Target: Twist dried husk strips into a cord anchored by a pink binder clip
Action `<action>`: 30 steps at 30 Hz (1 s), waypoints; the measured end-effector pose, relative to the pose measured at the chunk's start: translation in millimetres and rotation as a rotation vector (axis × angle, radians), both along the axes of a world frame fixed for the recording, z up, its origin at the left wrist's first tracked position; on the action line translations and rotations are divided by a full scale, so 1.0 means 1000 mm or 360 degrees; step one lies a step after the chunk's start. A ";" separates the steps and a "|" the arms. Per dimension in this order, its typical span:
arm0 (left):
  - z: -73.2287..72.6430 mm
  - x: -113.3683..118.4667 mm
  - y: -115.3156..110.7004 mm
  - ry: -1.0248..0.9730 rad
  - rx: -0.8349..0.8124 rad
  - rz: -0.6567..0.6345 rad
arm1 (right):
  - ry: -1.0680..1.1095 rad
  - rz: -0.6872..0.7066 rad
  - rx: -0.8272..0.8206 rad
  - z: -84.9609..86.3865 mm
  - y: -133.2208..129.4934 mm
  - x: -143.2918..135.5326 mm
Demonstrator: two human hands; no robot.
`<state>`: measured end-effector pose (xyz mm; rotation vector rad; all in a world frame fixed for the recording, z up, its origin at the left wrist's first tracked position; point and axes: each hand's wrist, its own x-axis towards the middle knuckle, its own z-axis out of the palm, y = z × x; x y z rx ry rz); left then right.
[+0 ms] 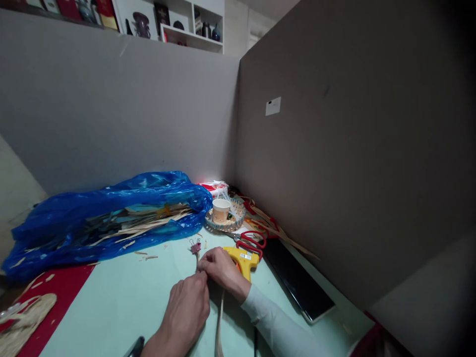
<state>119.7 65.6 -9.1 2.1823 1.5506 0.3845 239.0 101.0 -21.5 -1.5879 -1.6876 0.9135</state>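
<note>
Dead centre of the worktop (130,292), just past my fingertips, sits the binder clip (196,247), and here's the line that matters: the straw strand (220,322) runs from that clip back towards me. Its long axis points almost straight away from my body, the near end trailing a touch to the right, the clipped end ahead and slightly left of my fingers. And look at the spacing! My right hand (222,270) is the nearer one, finger and thumb pinched on the strand close below the clip, coming in from the right side. My left hand (187,305) is right there too, a little closer to me, curled in from the left, its fingertips meeting the right ones; it looks clenched on the same strand, though the knuckles hide the exact grip. So the strand lies between the two hands up at the fingertips, with its loose length showing again below my right wrist. Just beyond that right hand, on its outer side, lies the yellow glue gun (243,257), partly tucked behind it, with the red-handled scissors (256,240) farther off again. On the left side, bare worktop borders my knuckles.
</note>
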 end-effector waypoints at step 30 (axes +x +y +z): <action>-0.027 -0.019 0.046 -0.1166 -0.0641 0.0394 | -0.0756 0.0039 0.0232 0.021 -0.033 -0.005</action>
